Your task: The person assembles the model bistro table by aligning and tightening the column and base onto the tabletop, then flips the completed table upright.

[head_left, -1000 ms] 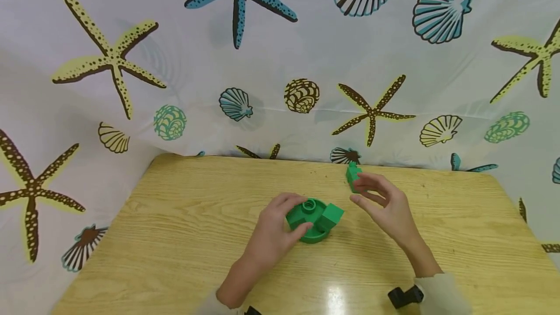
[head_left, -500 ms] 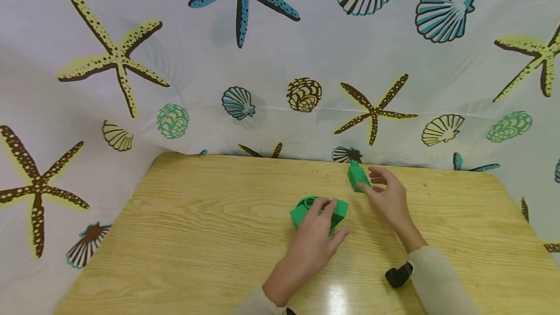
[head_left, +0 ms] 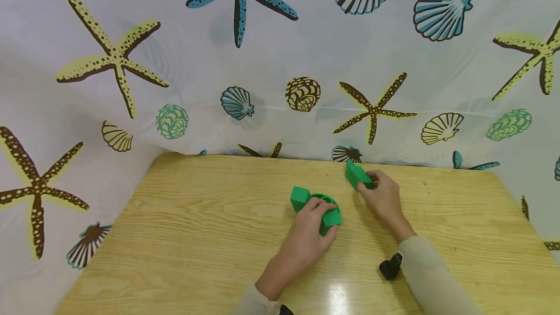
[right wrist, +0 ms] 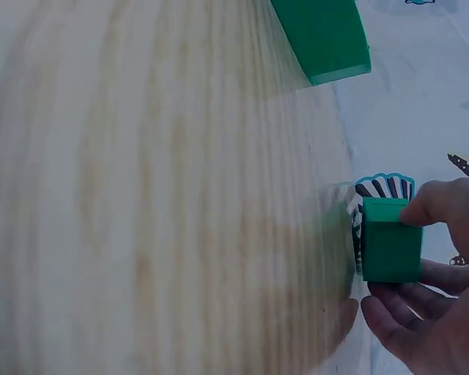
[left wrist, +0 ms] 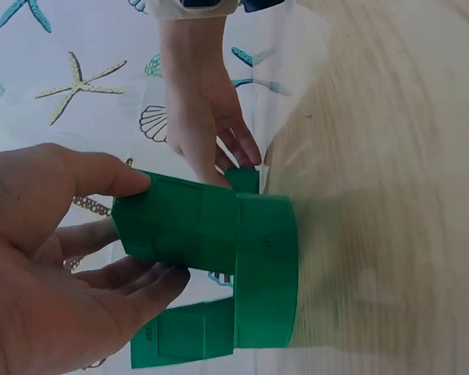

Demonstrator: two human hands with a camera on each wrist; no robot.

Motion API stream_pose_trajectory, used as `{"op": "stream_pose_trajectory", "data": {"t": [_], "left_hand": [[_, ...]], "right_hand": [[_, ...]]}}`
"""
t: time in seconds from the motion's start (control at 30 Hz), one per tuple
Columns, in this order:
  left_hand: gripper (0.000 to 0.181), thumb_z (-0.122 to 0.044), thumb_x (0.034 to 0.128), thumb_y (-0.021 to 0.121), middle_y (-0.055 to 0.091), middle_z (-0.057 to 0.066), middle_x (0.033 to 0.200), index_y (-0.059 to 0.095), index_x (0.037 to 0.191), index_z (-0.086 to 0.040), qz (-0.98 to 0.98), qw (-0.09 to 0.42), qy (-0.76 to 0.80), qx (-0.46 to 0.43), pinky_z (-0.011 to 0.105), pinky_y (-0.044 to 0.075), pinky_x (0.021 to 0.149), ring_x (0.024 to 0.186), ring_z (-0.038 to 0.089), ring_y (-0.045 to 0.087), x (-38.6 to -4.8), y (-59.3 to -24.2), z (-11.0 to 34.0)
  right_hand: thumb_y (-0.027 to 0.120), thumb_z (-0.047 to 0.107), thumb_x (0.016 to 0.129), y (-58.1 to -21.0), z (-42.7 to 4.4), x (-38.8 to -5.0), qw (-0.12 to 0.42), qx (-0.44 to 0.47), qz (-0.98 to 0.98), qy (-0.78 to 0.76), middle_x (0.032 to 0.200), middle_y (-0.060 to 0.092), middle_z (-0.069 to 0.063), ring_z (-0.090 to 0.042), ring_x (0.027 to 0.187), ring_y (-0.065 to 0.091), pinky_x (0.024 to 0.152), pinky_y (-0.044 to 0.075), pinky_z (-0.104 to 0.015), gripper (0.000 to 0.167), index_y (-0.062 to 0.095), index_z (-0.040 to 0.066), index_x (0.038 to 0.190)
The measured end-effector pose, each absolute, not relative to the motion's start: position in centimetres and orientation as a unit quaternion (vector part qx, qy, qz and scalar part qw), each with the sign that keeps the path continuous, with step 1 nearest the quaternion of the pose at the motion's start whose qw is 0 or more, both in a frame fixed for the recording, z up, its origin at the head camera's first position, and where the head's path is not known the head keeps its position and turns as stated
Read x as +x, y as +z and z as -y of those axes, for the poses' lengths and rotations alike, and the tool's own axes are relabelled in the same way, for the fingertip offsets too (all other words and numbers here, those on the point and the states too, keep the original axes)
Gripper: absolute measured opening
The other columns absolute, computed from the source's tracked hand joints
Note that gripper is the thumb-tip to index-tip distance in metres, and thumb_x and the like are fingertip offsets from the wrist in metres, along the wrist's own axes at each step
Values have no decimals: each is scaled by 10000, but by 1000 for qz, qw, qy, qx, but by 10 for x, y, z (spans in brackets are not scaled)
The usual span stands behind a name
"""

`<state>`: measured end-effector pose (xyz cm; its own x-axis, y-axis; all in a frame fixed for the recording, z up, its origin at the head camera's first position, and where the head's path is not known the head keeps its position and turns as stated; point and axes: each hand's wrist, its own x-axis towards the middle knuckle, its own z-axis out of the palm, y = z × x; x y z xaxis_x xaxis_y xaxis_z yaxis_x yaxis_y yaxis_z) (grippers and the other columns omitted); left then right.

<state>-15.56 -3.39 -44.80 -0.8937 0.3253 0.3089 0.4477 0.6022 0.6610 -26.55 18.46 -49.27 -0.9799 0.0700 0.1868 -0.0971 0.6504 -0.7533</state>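
A round green base (left wrist: 267,273) stands on the table with two green blocky posts rising from it. My left hand (head_left: 306,230) pinches the nearer post (head_left: 331,218) between thumb and fingers; the other post (head_left: 300,197) stands at the far left of the base. Part of the base is hidden behind this hand in the head view. Farther back, my right hand (head_left: 382,197) grips the near end of a separate green block (head_left: 358,175) with a small knob at its far end. In the right wrist view the thumb lies on top of this block (right wrist: 392,244), with fingers beneath.
The wooden table (head_left: 210,218) reaches back to a white cloth (head_left: 271,62) printed with starfish and shells. This cloth hangs close behind the separate block. A black wrist camera (head_left: 390,266) sits on the right sleeve.
My left hand has moved right onto the base's post, and the base has turned clockwise. The right hand has closed around the separate block, which has tilted slightly.
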Motion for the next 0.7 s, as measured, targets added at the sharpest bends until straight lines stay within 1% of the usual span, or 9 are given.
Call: {"op": "stream_pose_trajectory", "data": {"t": [0.1,0.23,0.3,0.37,0.47,0.6,0.7], "left_hand": [[392,-33,924,724,566,112,1302,657,1310,-43,884,42,-410,-220,381,521,1022,1246,267,565,-157,-448,41],[428,11,914,667,540,128,1365,658,1334,-72,877,-9,-429,-214,430,511,1025,1305,313,525,-161,-446,52],[425,38,914,641,532,144,1373,667,1321,-78,876,-28,-434,-208,461,507,1023,1315,349,513,-162,-443,58],[408,53,915,635,529,161,1367,674,1298,-79,877,-39,-433,-203,493,499,1026,1307,378,512,-162,-439,65],[342,17,914,710,533,170,1339,687,1244,-70,881,-32,-429,-198,520,495,1023,1278,393,521,-163,-436,72],[302,-87,892,815,557,159,1291,706,1173,-73,886,-1,-428,-180,513,514,1003,1230,378,552,-164,-439,73],[279,-82,895,812,588,137,1226,714,1156,-72,886,27,-435,-160,479,555,928,1134,333,593,-165,-441,72]], "right_hand": [[637,195,965,-490,-189,-263,96,-8,887,451,1238,681,-225,-361,1076,684,888,574,-489,390,675,-13,1293],[558,229,1041,-488,-196,-257,63,-26,837,543,1314,620,-220,-348,1175,619,913,585,-442,395,651,7,1354],[520,232,1073,-486,-199,-253,44,-25,800,598,1324,563,-240,-360,1210,577,939,578,-407,406,615,-18,1380],[484,217,1096,-483,-202,-249,25,-14,763,646,1343,494,-257,-386,1227,556,959,563,-396,417,567,-51,1404],[443,204,1114,-476,-206,-243,9,6,738,674,1381,437,-251,-343,1190,571,985,546,-435,425,521,-70,1429],[439,230,1123,-472,-212,-234,14,40,744,667,1416,447,-233,-208,1113,594,966,553,-474,440,498,-65,1444],[425,263,1128,-471,-216,-227,30,71,750,657,1403,469,-235,-185,1084,618,929,570,-478,446,509,-51,1433]]}}
